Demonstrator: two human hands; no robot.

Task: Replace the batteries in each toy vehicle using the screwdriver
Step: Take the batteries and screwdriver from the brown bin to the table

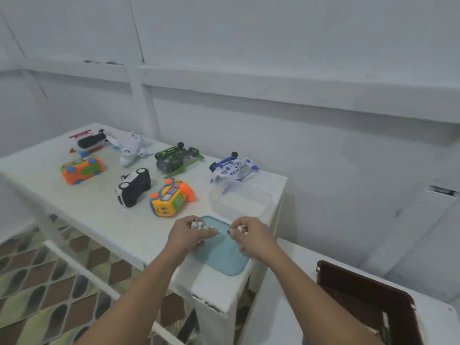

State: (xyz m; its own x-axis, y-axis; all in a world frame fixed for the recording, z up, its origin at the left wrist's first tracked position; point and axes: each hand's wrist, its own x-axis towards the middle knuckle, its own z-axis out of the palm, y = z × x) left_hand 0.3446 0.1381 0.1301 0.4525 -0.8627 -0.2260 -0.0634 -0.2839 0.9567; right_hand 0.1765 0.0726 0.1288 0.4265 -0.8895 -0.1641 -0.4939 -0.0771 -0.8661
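Several toy vehicles lie on the white table (99, 220): a yellow and orange car (170, 198), a black and white car (134, 186), an orange car (82, 169), a green and black one (175, 158), a blue and white racer (232, 169), a white plane (132, 149) and a black helicopter (89, 140). Over a teal lid (221, 255), my left hand (189, 235) grips a few white batteries (206, 227). My right hand (251, 236) pinches another battery (237, 229). No screwdriver is visible.
A clear plastic container (240, 201) stands behind the teal lid near the table's right end. A dark brown bin (366, 300) sits on a lower white surface at the right. White walls with a ledge lie behind; patterned floor shows at the left.
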